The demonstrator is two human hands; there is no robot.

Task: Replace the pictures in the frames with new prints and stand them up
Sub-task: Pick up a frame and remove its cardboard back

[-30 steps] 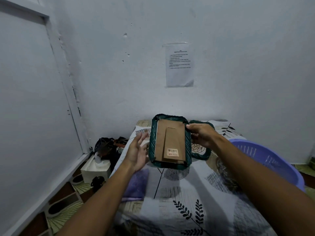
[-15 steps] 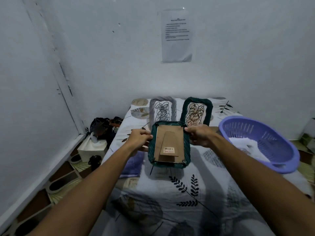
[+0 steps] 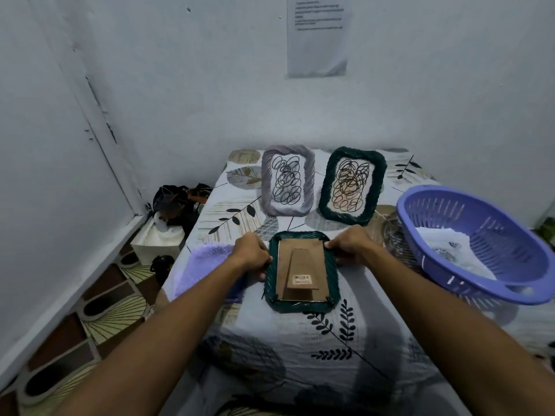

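Note:
A dark green woven picture frame (image 3: 301, 306) lies back side up on the leaf-print cloth, its brown cardboard back and stand facing me. My left hand (image 3: 251, 255) grips its left edge and my right hand (image 3: 350, 245) grips its upper right corner. Behind it a grey frame (image 3: 265, 181) with a black scribble print and a second green frame (image 3: 379, 175) with a brown scribble print stand leaning back. Loose paper prints (image 3: 444, 246) lie inside a purple basket (image 3: 456, 280) at the right.
A purple cloth (image 3: 204, 265) lies at the table's left edge (image 3: 192, 235). On the floor to the left are a white box (image 3: 156, 241) and dark bags (image 3: 177, 202). The wall stands close behind the table, with a paper sheet (image 3: 317, 34) taped to it.
The frame has come down from in front of me to the cloth, back side still up. My left hand has closed on its left edge. The view has tilted downward.

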